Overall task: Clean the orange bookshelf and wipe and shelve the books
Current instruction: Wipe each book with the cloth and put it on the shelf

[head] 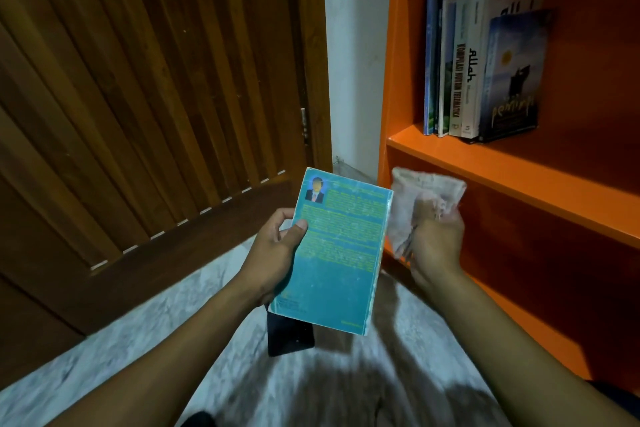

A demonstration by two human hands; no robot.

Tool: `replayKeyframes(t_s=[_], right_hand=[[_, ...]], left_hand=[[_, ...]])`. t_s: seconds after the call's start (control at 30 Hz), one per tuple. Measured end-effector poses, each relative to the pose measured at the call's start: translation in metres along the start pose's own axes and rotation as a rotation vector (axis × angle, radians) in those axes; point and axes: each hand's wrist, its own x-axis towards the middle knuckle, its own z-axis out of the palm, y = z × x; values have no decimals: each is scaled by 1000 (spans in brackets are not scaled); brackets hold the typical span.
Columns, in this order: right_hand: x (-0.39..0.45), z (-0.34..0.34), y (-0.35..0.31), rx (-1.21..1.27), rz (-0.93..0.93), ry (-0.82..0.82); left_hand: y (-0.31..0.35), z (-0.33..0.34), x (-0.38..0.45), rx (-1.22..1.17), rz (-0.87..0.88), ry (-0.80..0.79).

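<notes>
My left hand (277,250) grips the teal book (337,253) by its left edge, back cover up, long axis pointing away from me. Dusty, scuffed cover. Just right of it, my right hand (436,239) clutches the cloth (419,194), nearest the book's open edge. Shelf (512,163) further right.

Cloth (420,199) at frame center-right is motion-blurred; its weave and edges can't be read. Right hand (437,243) smeared too, fingertips buried in the cloth. Book (341,253) back cover: yellow text too small to read. Left hand (277,253) fingers hidden behind the book, only thumb on the cover. Dark object (289,334) under the book's lower edge, partly covered, can't ID. Shelf (519,170) cut off at right and top edges. Leftmost shelved books (485,59): spines too dim to read.
</notes>
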Motion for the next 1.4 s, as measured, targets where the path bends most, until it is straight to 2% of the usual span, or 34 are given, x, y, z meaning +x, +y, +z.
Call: replayKeyframes(t_s=[0.07,0.1,0.17,0.27,0.43,0.6,0.7,0.77,0.8,0.93,1.0,1.07,1.13,1.23,1.4], right_hand=[[0,-2,-8,-270,-346,-152],[-2,-2,-7,-433,-450,-245],[-7,-2,1,-684,-545,-385],[-20,-2,11,-741,-624,-543],[-51,-4,26,-815,-623,-808],[-73,-15,36,-808,-656,-1002],[-82,-17,34,-780,-488,-1088],[-81,-17,33,-679,-374,-1026],[-78,-15,31,-613,-340,-941],[-50,1,17,-279,-126,-451],[-36,8,2,-254,-154,-242],[-30,13,-11,-323,-281,-161],[-32,19,-19,-383,-385,-233],[-41,28,-8,-529,-410,-441],[-72,30,10,-596,-385,-668]], left_hand=[[-1,7,-2,7,2,-20],[0,11,-3,1,4,-26],[0,17,-3,-40,5,-27],[2,17,-2,-105,8,26],[3,0,10,-187,-26,208],[4,-26,17,-242,-46,342],[5,-34,16,-225,-22,378],[3,-36,14,-200,-20,377],[2,-36,13,-191,-20,372],[-1,-25,8,-166,-26,343],[-1,-15,3,-156,-32,299],[1,-3,-4,-147,-40,227],[5,10,-12,-151,-61,138],[9,28,-20,-195,-99,50],[14,27,-14,-359,-147,114]])
